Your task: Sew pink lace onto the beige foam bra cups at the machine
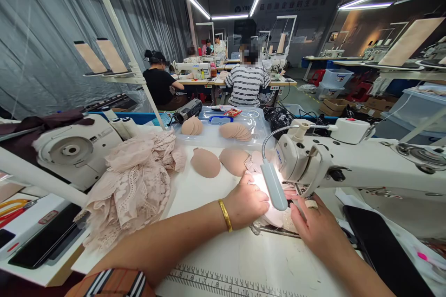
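Pale pink fabric (273, 217) is seen between the two hands, on the bed of the sewing machine (296, 160) and partly covered by the lamp (274, 185). The left hand (248, 203) is laid along the fabric's left edge with its fingers curled; whether cloth is pinched or only pressed cannot be told, the fingertips being partly hidden. The right hand (315, 220) is set at the opposite side, fingers extended toward the needle area; a grip cannot be confirmed. Just beyond the left hand, two beige cups (205, 163) are noted; a lace pile (135, 185) is heaped well to its left.

Step in hand, as judged: guiding or aligning of fabric for stitching. For the next move, the layers should be held flat and fed evenly from both sides, with fingertips clear of the needle.
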`<state>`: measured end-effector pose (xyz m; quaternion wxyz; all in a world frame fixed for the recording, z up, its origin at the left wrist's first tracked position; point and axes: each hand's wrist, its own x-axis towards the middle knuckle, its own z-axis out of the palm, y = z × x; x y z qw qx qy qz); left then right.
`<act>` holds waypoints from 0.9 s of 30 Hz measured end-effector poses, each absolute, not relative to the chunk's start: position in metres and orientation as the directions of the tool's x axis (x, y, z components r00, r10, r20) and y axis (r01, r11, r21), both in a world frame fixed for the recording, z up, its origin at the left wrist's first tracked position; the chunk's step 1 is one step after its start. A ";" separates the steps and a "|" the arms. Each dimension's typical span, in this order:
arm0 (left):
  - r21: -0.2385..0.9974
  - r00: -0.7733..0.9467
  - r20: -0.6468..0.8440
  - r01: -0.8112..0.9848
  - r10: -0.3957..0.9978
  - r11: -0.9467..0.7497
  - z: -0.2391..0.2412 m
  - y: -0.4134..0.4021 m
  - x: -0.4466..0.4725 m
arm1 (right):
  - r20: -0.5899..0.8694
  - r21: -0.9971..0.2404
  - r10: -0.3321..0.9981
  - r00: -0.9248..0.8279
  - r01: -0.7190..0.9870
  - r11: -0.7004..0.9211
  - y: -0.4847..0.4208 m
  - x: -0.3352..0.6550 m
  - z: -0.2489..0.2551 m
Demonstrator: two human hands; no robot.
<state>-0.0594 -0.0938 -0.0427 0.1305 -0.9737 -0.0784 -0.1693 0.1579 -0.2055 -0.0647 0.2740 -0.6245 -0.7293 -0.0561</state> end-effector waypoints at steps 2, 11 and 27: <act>-0.243 0.934 0.342 0.190 0.099 -0.951 -0.041 -0.096 -0.060 | 0.457 -0.277 0.886 -0.076 0.935 0.222 -0.206 0.157 -0.064; -0.223 0.928 0.359 0.192 0.103 -0.956 -0.041 -0.098 -0.059 | 0.431 -0.304 0.898 -0.083 0.924 0.231 -0.207 0.164 -0.069; -0.052 0.944 0.299 0.159 0.137 -0.986 -0.033 -0.129 -0.066 | 0.247 -0.255 0.902 -0.354 0.874 0.413 -0.219 0.153 -0.047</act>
